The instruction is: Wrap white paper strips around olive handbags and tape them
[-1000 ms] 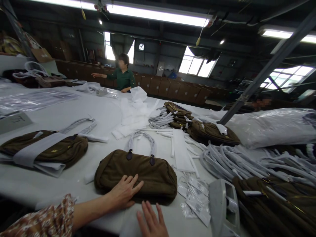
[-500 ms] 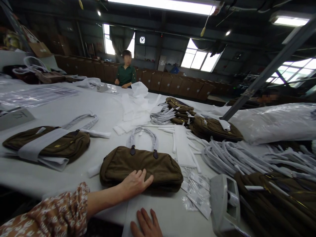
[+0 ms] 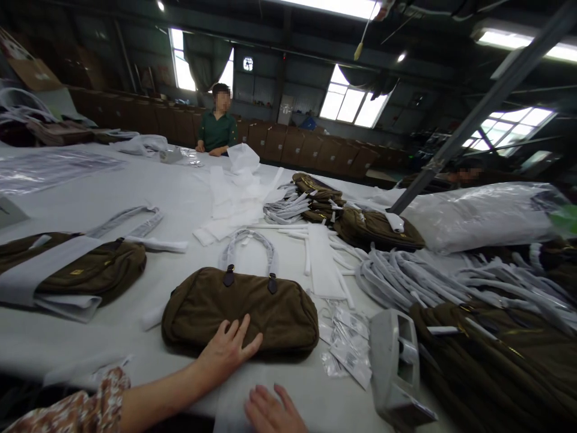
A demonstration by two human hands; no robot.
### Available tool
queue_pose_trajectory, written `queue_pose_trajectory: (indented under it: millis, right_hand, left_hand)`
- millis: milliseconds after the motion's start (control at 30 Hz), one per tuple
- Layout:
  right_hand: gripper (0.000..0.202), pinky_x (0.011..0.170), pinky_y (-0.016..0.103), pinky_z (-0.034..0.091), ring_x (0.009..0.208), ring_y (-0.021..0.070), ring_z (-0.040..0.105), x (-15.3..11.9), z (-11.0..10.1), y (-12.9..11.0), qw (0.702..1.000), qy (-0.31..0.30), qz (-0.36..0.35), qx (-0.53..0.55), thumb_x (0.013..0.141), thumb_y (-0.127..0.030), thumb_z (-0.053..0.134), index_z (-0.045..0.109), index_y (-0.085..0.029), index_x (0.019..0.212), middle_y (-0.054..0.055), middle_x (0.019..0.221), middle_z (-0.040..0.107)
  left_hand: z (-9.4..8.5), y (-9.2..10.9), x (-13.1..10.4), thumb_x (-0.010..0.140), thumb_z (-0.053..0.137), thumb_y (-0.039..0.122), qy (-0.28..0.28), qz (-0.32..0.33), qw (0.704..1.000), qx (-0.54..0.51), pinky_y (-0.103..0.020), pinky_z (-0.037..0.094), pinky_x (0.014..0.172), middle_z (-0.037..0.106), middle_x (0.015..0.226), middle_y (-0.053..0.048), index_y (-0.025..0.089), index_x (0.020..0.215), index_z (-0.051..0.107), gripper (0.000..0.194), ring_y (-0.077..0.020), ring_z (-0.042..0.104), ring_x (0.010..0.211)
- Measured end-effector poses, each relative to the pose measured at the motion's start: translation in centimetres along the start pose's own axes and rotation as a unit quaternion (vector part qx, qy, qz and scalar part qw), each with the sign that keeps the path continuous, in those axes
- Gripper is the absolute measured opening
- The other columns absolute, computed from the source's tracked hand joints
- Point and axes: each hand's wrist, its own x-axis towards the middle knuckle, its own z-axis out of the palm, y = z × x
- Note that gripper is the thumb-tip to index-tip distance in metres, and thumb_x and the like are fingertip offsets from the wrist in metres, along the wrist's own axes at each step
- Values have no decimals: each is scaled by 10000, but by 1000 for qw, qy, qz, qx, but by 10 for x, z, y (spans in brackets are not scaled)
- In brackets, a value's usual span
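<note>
A dark olive handbag [image 3: 270,313] lies on the white table in front of me, its wrapped handles [image 3: 250,237] pointing away. My left hand [image 3: 228,347] rests on the lower front of the bag, fingers spread, gripping nothing. Low in the view, my right hand [image 3: 273,409] is near the table's front edge, just below the bag, with its fingers apart and nothing in them. Small plastic packets with tags [image 3: 349,346] lie to the right of the bag. A grey tape dispenser [image 3: 394,361] stands beside them.
Another olive bag with a white wrap [image 3: 112,267] lies at the left. More bags [image 3: 378,228] and wrapped handles [image 3: 406,279] are piled at the right, near a slanted metal post [image 3: 455,132]. White sheets [image 3: 238,195] lie farther back. A person in green [image 3: 219,129] is across the table.
The whole view has shifted, so most things appear farther left. My left hand is still on the bag, and my right hand remains low beside the table edge.
</note>
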Motion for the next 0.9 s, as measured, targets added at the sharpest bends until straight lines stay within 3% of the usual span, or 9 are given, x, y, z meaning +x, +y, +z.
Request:
queue_pose_trajectory:
  millis: [100,167,333,400,500,633,767,833,900]
  right_hand:
    - [665,1088,542,312,1313,305,418,35,-44,51,991,-125,54,19,873,-522,514,366,-170,1417,152,1373,512]
    - [731,1056,648,275,1356,365,333,49,-53,75,976,-173,131,-5,846,-554,544,295,-235,1454,161,1463,389]
    - [766,1027,637,325,1336,357,370,35,-15,89,946,-246,209,-6,805,-462,656,259,-355,1451,135,1477,376]
    - [801,1041,626,318,1352,350,346,23,-3,88,943,-250,218,1,796,-469,666,221,-382,1455,119,1499,340]
    - [773,1052,633,298,1365,345,325,14,1,89,942,-241,235,20,813,-532,620,202,-409,1452,100,1514,314]
    - [779,1069,634,265,1375,345,303,13,-1,89,937,-238,252,49,793,-569,625,223,-421,1444,86,1532,273]
    - [741,1085,647,223,1375,353,300,22,-10,84,923,-240,282,104,774,-585,638,307,-423,1417,67,1529,279]
    - [591,1083,631,252,1337,333,379,31,-16,88,912,-229,305,150,826,-578,572,419,-399,1368,60,1473,396]
    - [444,1062,534,359,1237,277,513,41,-22,104,900,-173,353,188,904,-520,469,528,-330,1301,64,1338,560]
  left_hand:
    - [9,5,-3,932,450,237,9,-8,1000,0,-531,424,890,407,1421,-244,332,1434,271,542,-360,537,1144]
    - [11,7,-5,923,474,224,7,-10,1000,2,-540,423,903,406,1422,-244,340,1440,261,571,-362,535,1159]
    - [-14,-4,1,810,671,267,-62,19,997,-45,-557,412,943,390,1433,-252,342,1454,237,781,-381,469,1246]
    - [-32,-19,8,802,680,376,-79,31,992,-92,-568,399,961,445,1407,-215,357,1434,291,742,-366,473,1245]
    - [-47,-45,14,872,569,449,-41,3,993,-114,-638,266,1039,425,1447,-134,400,1426,301,618,-359,372,1326]
    - [-17,-64,-1,902,503,462,-24,-40,992,-115,-689,163,1044,274,1539,-80,438,1449,179,636,-402,240,1383]
    - [20,-58,-17,952,375,464,-26,-55,990,-129,-653,180,1054,234,1553,-18,461,1431,192,513,-372,254,1385]
    - [22,-53,-14,946,392,454,-11,-51,992,-118,-660,178,1047,241,1549,-28,462,1424,225,506,-384,267,1379]
    - [15,-48,-8,936,426,360,6,-15,994,-112,-603,187,1082,256,1543,-32,433,1437,226,544,-345,296,1376]
